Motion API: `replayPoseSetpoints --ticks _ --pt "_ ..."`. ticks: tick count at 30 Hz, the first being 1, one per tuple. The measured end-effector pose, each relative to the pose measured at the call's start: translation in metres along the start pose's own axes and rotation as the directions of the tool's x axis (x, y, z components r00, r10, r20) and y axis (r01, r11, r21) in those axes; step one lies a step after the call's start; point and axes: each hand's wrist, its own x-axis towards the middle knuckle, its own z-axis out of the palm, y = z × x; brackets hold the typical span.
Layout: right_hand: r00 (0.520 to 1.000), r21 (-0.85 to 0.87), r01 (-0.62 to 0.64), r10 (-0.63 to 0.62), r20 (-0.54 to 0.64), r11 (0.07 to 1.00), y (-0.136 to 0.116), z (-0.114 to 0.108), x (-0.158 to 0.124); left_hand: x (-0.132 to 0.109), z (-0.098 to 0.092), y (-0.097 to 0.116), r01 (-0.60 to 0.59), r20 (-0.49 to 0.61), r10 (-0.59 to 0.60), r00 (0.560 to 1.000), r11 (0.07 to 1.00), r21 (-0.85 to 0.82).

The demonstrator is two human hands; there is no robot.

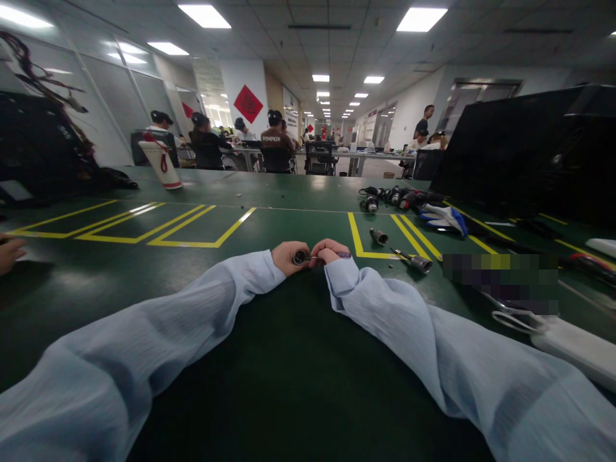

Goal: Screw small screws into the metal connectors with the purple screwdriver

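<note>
Both my arms in light blue sleeves stretch out over the green table (289, 359). My left hand (287, 255) is closed round a small round metal connector (299, 258), its open end facing me. My right hand (329, 251) is closed on a thin tool with a purple handle (342, 255), its tip pointing into the connector. The two hands meet at the middle of the table, resting on its surface.
A loose metal connector (378, 236) and another with a tool (418, 262) lie to the right by yellow floor-tape lines (359, 239). Further back sit several connectors (385, 196) and blue-white gloves (445, 218). A white cup (162, 165) stands back left. Scissors (513, 317) lie right. Another person's hand (9, 253) shows at the left edge.
</note>
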Motion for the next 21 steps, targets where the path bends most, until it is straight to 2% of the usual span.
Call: replayPoseSetpoints --ticks 4,8,18,21 --pt "0.996 0.093 -0.069 0.064 0.056 0.993 0.0003 -0.0007 0.0021 -0.0003 -0.0016 -0.0016 -0.029 0.031 0.029 0.999 0.999 -0.026" --pt "0.994 0.097 -0.107 0.103 0.041 0.990 -0.0015 -0.0014 0.0021 -0.0003 -0.0018 -0.0017 -0.008 0.026 0.009 1.000 0.999 -0.045" --pt "0.999 0.119 -0.049 0.048 0.010 0.992 -0.0002 -0.0017 0.0016 -0.0004 -0.0011 -0.0008 -0.004 0.009 0.004 1.000 0.998 -0.055" --pt "0.999 0.077 -0.036 0.037 -0.013 0.996 0.0003 -0.0022 0.0014 -0.0004 -0.0004 -0.0001 0.009 0.001 -0.009 1.000 0.999 -0.033"
